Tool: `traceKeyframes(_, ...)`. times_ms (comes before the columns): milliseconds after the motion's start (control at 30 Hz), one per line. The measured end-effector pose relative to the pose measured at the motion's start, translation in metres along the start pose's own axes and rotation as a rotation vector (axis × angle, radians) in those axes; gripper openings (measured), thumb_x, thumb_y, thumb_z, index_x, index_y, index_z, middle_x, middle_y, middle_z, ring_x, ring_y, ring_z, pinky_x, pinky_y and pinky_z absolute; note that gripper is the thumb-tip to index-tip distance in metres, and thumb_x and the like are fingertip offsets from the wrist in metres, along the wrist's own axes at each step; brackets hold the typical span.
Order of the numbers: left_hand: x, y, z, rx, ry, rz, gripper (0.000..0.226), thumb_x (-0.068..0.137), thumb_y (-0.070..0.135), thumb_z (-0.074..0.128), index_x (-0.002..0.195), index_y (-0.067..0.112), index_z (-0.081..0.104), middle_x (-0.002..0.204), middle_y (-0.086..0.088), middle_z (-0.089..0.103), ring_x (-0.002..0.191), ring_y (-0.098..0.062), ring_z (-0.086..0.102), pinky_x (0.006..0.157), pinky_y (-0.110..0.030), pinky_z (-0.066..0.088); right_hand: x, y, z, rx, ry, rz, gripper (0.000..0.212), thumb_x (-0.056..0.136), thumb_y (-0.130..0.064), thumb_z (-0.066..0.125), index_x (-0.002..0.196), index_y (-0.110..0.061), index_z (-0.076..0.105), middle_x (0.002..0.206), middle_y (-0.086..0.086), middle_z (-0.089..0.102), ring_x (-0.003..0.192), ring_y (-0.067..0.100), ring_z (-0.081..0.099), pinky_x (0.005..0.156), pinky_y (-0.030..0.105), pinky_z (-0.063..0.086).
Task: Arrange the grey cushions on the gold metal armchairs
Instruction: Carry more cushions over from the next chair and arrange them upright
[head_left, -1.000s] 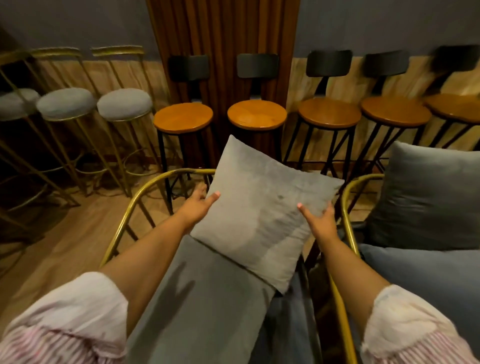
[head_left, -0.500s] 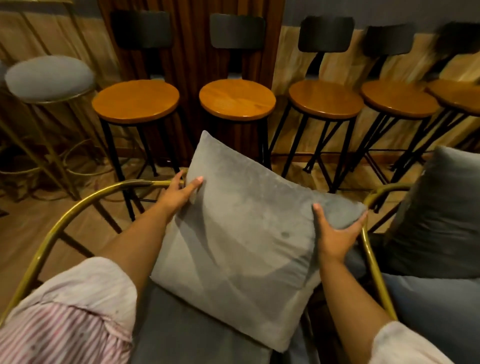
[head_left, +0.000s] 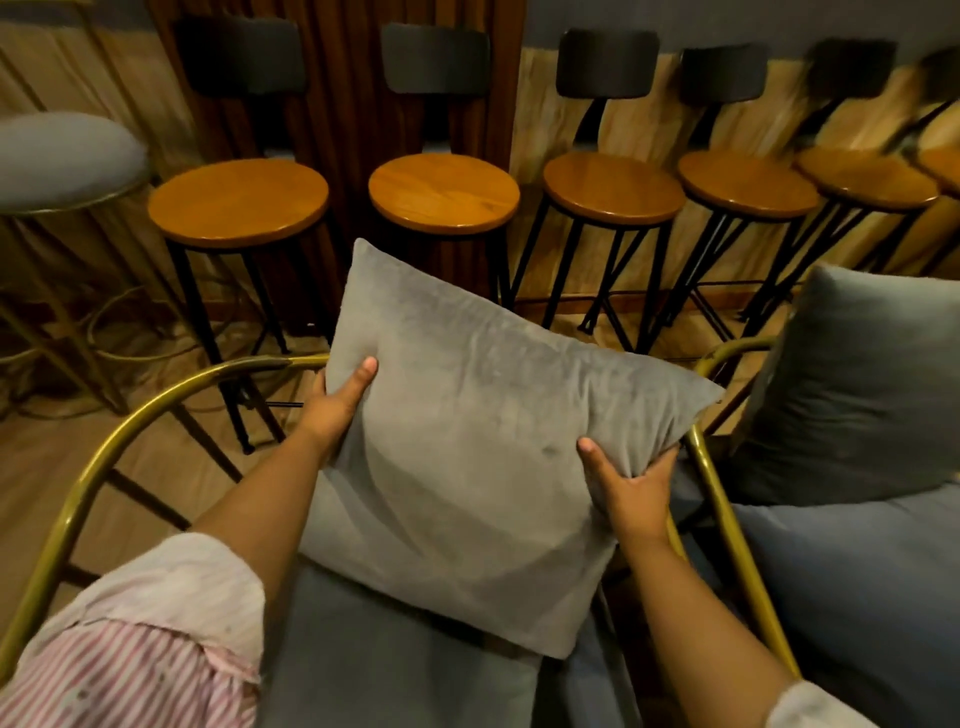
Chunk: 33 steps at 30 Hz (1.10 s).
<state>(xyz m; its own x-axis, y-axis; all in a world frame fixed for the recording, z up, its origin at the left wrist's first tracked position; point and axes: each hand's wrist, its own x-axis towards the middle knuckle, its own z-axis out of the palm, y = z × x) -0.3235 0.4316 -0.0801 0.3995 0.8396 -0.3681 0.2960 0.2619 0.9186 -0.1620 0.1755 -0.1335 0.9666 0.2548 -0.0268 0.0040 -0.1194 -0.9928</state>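
A square grey cushion (head_left: 467, 447) stands tilted at the back of a gold metal armchair (head_left: 93, 483), its lower corner resting on the grey seat pad (head_left: 384, 670). My left hand (head_left: 337, 402) grips the cushion's left edge, thumb on the front face. My right hand (head_left: 631, 486) pinches its right side near the gold rail. A second gold armchair (head_left: 748, 566) stands to the right, with a darker grey cushion (head_left: 857, 389) upright against its back and a grey seat pad (head_left: 852, 587) below.
A row of several black-legged bar stools with round wooden seats (head_left: 444, 192) lines the wall behind the chairs. A gold stool with a grey padded seat (head_left: 62, 161) stands at far left. Wooden floor shows to the left of the armchair.
Both hands have closed onto the cushion's edges, which they only touched before. The cushion now sits more upright against the chair back, and my view has moved closer and lower.
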Motion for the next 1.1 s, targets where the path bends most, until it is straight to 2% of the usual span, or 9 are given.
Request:
traceKeyframes(67,-0.020,0.015,-0.005,-0.014,0.014,0.056,0.072,0.083,0.047,0.061,0.144,0.019,0.035,0.146,-0.011,0.045,0.128,-0.034,0.047,0.096,-0.040,0.041,-0.009,-0.023,-0.005,0.028,0.017,-0.022,0.128,0.046,-0.062,0.084,0.148,-0.037,0.010,0.156,-0.003,0.027,0.143,0.016,0.029,0.116,0.046,0.028)
traceKeyframes(167,-0.053,0.046,-0.016,-0.026,0.018,0.109,0.077,0.082,0.051,0.060,0.146,0.018,0.031,0.147,-0.012,0.042,0.130,-0.035,0.045,0.103,-0.045,0.039,-0.023,-0.061,-0.023,0.033,0.053,-0.061,0.115,0.064,-0.032,0.084,0.150,-0.021,0.009,0.151,-0.005,0.025,0.135,0.006,0.022,0.112,0.024,0.019)
traceKeyframes(233,-0.081,0.070,-0.025,-0.013,-0.001,0.147,0.084,0.078,0.058,0.060,0.146,0.019,0.029,0.148,-0.012,0.042,0.131,-0.036,0.045,0.105,-0.049,0.038,-0.035,-0.087,-0.040,0.021,0.096,-0.089,0.106,0.068,-0.025,0.082,0.149,-0.015,0.013,0.153,0.003,0.026,0.134,0.007,0.023,0.106,0.019,0.018)
traceKeyframes(300,-0.114,0.088,-0.032,0.026,-0.006,0.192,0.083,0.080,0.058,0.058,0.146,0.018,0.028,0.149,-0.012,0.040,0.133,-0.036,0.042,0.106,-0.049,0.036,-0.055,-0.110,-0.060,0.007,0.122,-0.122,0.109,0.065,-0.033,0.083,0.149,-0.015,0.016,0.156,0.006,0.024,0.141,0.019,0.025,0.108,0.022,0.018)
traceKeyframes(400,-0.164,0.103,-0.037,0.054,-0.037,0.238,0.081,0.082,0.057,0.056,0.147,0.017,0.028,0.150,-0.012,0.039,0.134,-0.035,0.041,0.106,-0.047,0.035,-0.089,-0.133,-0.092,0.037,0.156,-0.103,0.120,0.054,-0.056,0.081,0.149,-0.019,0.018,0.156,0.005,0.025,0.142,0.027,0.028,0.118,0.040,0.022)
traceKeyframes(533,-0.224,0.102,-0.032,0.054,-0.112,0.240,0.087,0.077,0.061,0.059,0.146,0.018,0.029,0.148,-0.011,0.042,0.131,-0.035,0.044,0.104,-0.048,0.037,-0.130,-0.147,-0.146,0.073,0.207,-0.092,0.107,0.063,-0.046,0.079,0.148,-0.021,0.020,0.153,0.006,0.030,0.140,0.030,0.033,0.116,0.046,0.027)
traceKeyframes(667,-0.274,0.087,-0.009,0.076,-0.163,0.221,0.093,0.076,0.064,0.058,0.148,0.017,0.025,0.151,-0.011,0.038,0.133,-0.037,0.041,0.107,-0.050,0.035,-0.162,-0.151,-0.200,0.070,0.293,-0.122,0.099,0.070,-0.040,0.078,0.148,-0.020,0.020,0.152,0.007,0.033,0.139,0.028,0.034,0.113,0.039,0.027)
traceKeyframes(900,-0.337,0.062,0.085,0.105,-0.231,0.134,0.101,0.068,0.071,0.060,0.148,0.018,0.026,0.150,-0.011,0.040,0.132,-0.037,0.042,0.107,-0.051,0.035,-0.162,-0.125,-0.311,0.025,0.370,-0.085,0.114,0.059,-0.061,0.076,0.149,-0.032,0.013,0.155,0.002,0.028,0.141,0.028,0.030,0.116,0.048,0.026)
traceKeyframes(1100,-0.366,0.045,0.227,0.127,-0.241,0.087,0.098,0.072,0.068,0.059,0.148,0.018,0.024,0.152,-0.012,0.035,0.134,-0.038,0.038,0.109,-0.049,0.032,-0.095,-0.103,-0.430,-0.009,0.380,-0.043,0.100,0.069,-0.046,0.077,0.148,-0.025,0.018,0.153,0.004,0.033,0.139,0.028,0.034,0.113,0.042,0.028)
